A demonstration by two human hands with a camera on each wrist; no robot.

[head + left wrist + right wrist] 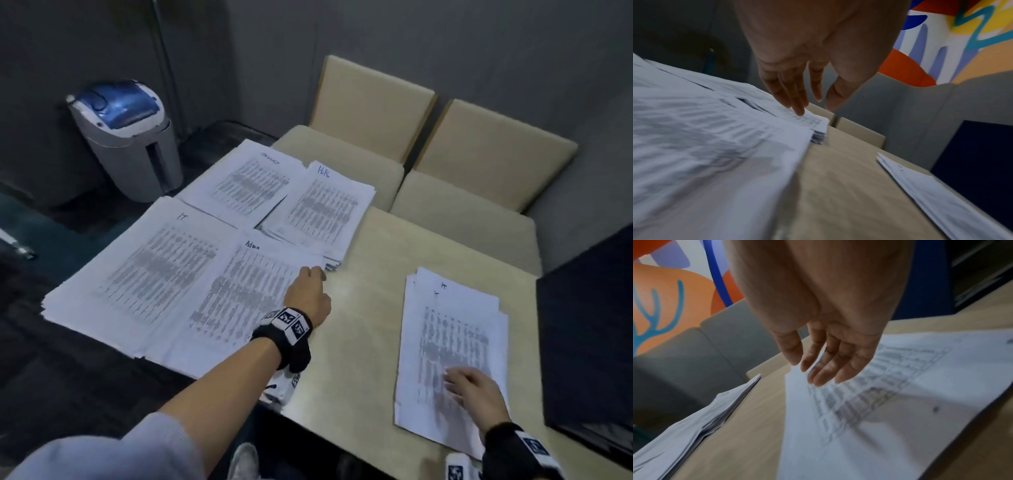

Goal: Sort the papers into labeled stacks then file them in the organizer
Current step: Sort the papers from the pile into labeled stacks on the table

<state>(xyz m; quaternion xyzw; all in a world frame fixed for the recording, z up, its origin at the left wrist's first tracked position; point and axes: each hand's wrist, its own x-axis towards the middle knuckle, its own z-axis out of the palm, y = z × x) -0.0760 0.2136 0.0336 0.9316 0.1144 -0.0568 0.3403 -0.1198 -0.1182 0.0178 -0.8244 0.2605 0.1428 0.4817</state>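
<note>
Several stacks of printed sheets cover the table's left half: one marked IT, one marked Admin, one marked HR and a fourth stack at the far left corner. My left hand reaches over the Admin stack's right edge, fingers straight and relaxed, holding nothing. A thin unsorted pile lies at the right. My right hand rests on it with straight fingers touching the top sheet.
The beige table shows bare wood between the stacks and the pile. A dark organizer box stands at the right edge. Two cream chairs sit behind the table. A grey and blue bin stands on the floor at left.
</note>
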